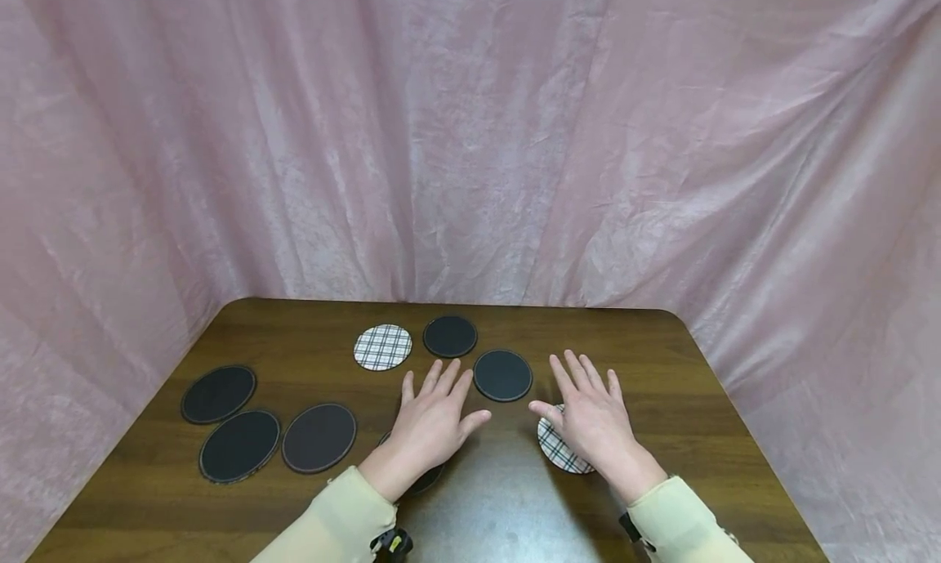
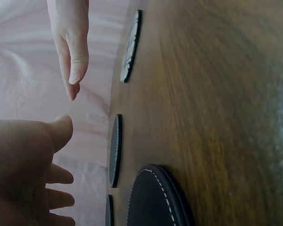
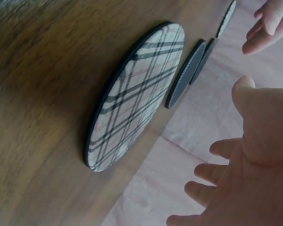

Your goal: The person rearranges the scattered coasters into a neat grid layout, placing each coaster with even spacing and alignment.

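Both hands hover over the table with fingers spread and nothing in them. In the head view the left hand partly covers a dark round coaster below it. The right hand is above a plaid coaster, hiding part of it; the right wrist view shows that plaid coaster lying flat, with a gap between it and the palm. Between the hands, a little farther back, lies a black coaster with a stitched rim. Another black coaster sits just beyond the left fingertips.
A second plaid coaster lies near the back edge of the brown wooden table. At the left are a black coaster, another black one close against it, and a dark brownish coaster. Pink curtains hang behind the table.
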Demonstrator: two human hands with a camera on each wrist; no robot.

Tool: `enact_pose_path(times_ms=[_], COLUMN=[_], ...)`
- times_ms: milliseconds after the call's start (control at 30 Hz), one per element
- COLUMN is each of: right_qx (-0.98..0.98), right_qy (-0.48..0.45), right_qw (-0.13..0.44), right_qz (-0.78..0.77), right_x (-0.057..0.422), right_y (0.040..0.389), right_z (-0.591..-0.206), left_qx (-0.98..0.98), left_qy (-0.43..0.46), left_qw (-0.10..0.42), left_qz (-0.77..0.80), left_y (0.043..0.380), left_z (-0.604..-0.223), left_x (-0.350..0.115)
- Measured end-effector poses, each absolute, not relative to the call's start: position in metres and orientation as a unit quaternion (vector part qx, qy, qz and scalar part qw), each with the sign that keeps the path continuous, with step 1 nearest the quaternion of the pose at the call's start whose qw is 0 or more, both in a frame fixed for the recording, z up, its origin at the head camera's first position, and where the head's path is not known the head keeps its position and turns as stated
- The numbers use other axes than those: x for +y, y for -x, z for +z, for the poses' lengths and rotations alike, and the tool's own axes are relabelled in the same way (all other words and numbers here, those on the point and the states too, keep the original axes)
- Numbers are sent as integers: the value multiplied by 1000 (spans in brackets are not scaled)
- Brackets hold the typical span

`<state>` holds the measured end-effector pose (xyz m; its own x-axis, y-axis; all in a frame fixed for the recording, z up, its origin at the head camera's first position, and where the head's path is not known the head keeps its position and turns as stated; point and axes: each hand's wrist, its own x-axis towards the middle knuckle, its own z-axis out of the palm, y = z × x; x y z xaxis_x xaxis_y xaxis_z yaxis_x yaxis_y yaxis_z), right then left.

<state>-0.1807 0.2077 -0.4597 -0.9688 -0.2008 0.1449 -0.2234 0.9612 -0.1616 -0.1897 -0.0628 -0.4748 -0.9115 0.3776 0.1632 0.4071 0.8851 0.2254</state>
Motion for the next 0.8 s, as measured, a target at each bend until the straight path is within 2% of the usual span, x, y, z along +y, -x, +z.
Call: enact_pose_path(times_ms=[400,800], right_qx=[-990,-990], right_qy=[-92,-92], right_qw=[44,22], right_qz=[94,100], right_x=[213,212], right_y=[193,207], right_z=[-463,-463], left_qx=[-974,-974], left_qy=[189,175], left_qw=[43,66], left_qz=[-121,-127], left_y=[206,218], left_z=[-480,-485], left_x=[-57,-48])
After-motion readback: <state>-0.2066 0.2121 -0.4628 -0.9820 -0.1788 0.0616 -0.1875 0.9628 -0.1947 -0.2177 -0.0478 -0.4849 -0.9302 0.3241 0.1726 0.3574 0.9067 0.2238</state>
